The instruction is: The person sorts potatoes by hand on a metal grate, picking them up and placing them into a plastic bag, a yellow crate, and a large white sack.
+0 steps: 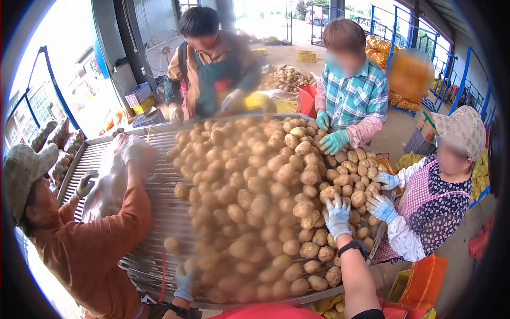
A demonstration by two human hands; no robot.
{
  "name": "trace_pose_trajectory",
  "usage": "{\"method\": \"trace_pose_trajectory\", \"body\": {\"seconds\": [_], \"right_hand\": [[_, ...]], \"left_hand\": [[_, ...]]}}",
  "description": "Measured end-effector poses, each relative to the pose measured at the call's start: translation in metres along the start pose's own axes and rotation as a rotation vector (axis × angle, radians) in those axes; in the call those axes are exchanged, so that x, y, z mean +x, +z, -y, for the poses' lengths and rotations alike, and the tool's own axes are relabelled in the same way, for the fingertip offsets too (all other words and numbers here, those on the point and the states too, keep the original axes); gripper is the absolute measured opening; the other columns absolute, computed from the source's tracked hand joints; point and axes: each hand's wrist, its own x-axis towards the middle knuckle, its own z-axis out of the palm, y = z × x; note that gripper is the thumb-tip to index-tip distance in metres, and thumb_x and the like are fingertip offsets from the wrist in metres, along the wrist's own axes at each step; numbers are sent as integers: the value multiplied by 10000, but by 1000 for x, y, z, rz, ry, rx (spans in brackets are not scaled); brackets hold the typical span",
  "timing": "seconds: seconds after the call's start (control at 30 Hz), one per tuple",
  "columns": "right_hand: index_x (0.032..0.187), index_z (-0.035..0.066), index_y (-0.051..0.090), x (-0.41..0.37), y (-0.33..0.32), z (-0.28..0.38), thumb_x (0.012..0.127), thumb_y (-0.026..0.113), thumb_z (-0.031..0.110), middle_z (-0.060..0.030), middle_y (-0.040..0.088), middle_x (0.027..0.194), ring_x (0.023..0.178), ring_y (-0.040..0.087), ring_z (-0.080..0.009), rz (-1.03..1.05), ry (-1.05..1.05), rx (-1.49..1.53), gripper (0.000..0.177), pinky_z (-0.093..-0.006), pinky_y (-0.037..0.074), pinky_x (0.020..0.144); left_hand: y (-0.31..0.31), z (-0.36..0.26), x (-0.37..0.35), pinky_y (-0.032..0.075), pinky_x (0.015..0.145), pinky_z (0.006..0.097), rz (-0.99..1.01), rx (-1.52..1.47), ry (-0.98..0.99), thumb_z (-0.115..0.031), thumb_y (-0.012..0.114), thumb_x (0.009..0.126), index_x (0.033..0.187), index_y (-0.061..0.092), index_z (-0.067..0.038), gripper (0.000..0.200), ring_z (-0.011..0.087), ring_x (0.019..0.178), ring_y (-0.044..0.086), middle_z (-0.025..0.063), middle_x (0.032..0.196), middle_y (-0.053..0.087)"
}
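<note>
My right hand (338, 215), in a pale blue and white glove with a black watch at the wrist, lies with fingers spread over potatoes (309, 250) at the right of the slatted table. Its fingertips touch a potato (328, 194). At the near edge, left of the pile, is my left hand (184, 283), in a similar glove. A hazy smear in the picture blurs its fingers, so I cannot see whether they hold anything. A lone potato (171, 245) lies on the bars (164, 212) just beyond it. The smear also blurs the middle of the pile.
Several co-workers stand round the table. One at left handles a filled translucent sack (109, 178). Teal gloves (333, 142) and light blue gloves (382, 208) of others touch the potatoes. An orange sack (425, 282) and yellow crate (399, 286) are at the lower right.
</note>
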Motion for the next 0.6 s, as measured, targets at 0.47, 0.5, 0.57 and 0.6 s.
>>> {"method": "trace_pose_trajectory", "body": {"seconds": [0.47, 0.5, 0.57, 0.6], "right_hand": [[1355, 162, 589, -71, -41, 191, 836, 686, 480, -155, 434, 1509, 1425, 352, -362, 275, -639, 439, 616, -646, 235, 1137], [1348, 156, 594, -68, -38, 186, 832, 688, 490, -152, 429, 1517, 1429, 346, -361, 314, -648, 446, 622, -648, 230, 1138], [1324, 148, 603, -57, -40, 170, 863, 668, 425, -119, 470, 1484, 1425, 367, -338, 253, -573, 488, 542, -648, 233, 1135], [1305, 145, 612, -51, -39, 162, 867, 658, 401, -117, 494, 1460, 1411, 396, -328, 179, -552, 461, 510, -649, 238, 1134]], "left_hand": [[-21, 45, 26, 524, 903, 336, -85, 253, 173, -244, 742, 908, 1278, 571, -1, 475, 212, 1054, 628, 122, 1182, 649], [-21, 44, 26, 523, 909, 337, -81, 264, 176, -238, 739, 912, 1285, 566, 0, 476, 209, 1062, 623, 122, 1197, 641], [-22, 44, 31, 518, 930, 341, -80, 275, 194, -212, 709, 925, 1312, 538, 2, 474, 210, 1081, 611, 124, 1226, 623], [-25, 50, 37, 514, 945, 345, -72, 283, 195, -193, 683, 935, 1331, 516, 3, 472, 212, 1093, 604, 126, 1241, 612]]}}
